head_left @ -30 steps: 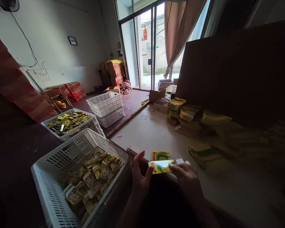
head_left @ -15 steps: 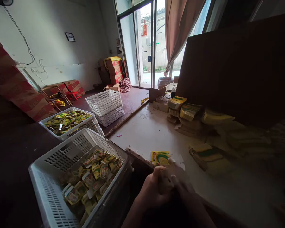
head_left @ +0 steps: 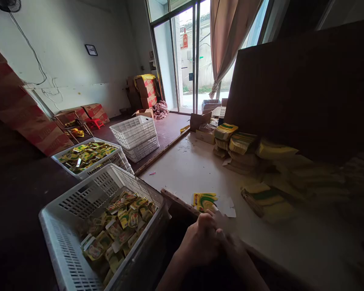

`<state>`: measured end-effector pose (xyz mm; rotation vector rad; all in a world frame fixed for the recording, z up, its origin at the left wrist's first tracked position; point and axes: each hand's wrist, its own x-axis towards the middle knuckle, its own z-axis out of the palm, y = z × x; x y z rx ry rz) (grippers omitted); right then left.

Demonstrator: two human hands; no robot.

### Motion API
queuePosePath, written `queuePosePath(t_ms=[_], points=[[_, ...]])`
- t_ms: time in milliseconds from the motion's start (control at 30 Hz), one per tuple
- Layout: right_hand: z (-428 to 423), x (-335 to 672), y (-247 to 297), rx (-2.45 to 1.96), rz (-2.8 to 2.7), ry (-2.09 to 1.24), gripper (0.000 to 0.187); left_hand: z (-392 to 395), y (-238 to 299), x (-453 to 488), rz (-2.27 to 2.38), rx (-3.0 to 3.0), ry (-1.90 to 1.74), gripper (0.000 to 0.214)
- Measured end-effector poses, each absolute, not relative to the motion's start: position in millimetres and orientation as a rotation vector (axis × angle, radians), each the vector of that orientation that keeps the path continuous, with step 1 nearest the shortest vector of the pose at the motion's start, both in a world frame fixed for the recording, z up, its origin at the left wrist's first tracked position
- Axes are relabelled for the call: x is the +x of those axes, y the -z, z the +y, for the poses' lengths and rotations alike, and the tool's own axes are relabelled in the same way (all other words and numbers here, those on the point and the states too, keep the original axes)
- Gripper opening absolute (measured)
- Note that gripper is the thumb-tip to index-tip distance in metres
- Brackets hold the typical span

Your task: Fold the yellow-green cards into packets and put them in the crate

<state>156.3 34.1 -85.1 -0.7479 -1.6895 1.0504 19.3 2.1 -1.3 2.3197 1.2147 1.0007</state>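
At the near edge of the table, my left hand (head_left: 200, 239) is closed, its fingers curled in. My right hand (head_left: 232, 244) meets it from the right, thumb and fingers drawn together and slightly blurred. Whatever lies between the two hands is hidden by the fingers and the dim light. Just beyond them, a flat yellow-and-green printed packet (head_left: 204, 201) lies on the table, with a white piece of card or paper (head_left: 229, 207) beside it.
To the left stands a white plastic crate (head_left: 65, 238) holding many small yellow packets (head_left: 125, 218). A second filled crate (head_left: 121, 155) and stacked white crates (head_left: 135, 133) are behind it. Bundles of yellow-green cartons (head_left: 242, 141) line the right of the white table (head_left: 176, 161).
My hands stay together at the table edge and have shifted slightly, with the fingers changing position. The white piece beside the packet shows more clearly. The view has tilted a little.
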Motion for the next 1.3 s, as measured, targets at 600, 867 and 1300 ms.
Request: queuePosePath(t_ms=[600, 867, 1300], points=[[32, 173, 54, -0.848, -1.886, -0.553, 0.044, 8, -13, 6, 1.468, 2.061, -0.953, 0.047], [29, 191, 34, -0.777, -1.948, -1.021, 0.029, 7, -16, -1, 1.414, 2.046, -0.799, 0.06], [36, 165, 62, -0.936, -1.523, -1.183, 0.073, 15, 0, -3, 1.383, 1.685, -1.35, 0.07]])
